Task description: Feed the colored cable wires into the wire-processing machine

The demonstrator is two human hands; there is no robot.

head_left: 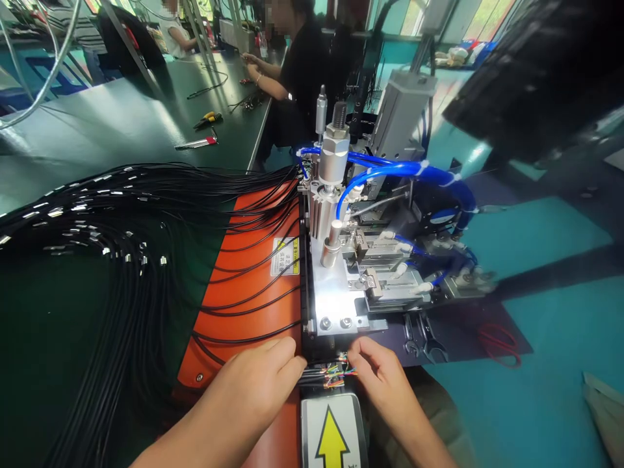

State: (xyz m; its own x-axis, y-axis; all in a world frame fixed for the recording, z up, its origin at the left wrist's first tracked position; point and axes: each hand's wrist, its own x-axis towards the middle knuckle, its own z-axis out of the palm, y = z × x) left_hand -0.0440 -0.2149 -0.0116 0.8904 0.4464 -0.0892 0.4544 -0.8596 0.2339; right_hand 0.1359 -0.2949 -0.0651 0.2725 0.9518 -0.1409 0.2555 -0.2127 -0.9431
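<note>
Low in the middle, my left hand [266,377] is closed at the inner edge of the orange machine cover [260,305], its fingertips curled on a black cable whose held part they mostly hide. Opposite it, my right hand [385,374] pinches thin coloured wires at a cable's stripped end. Between the hands, several black cables [312,377] lie side by side, their coloured wire ends [335,375] fanned to the right. Just beyond my fingertips stands the machine's metal plate [336,302], with bolts along its near edge. Nearer me is a label with a yellow arrow [332,439].
A large bundle of black cables [146,195] with metal ends spreads over the dark table [43,364]. Pliers [208,119] and a red-handled cutter [197,143] lie farther back. Blue air hoses [390,170] arch over the machine; wrenches [424,338] lie at right. A co-worker [312,65] sits beyond.
</note>
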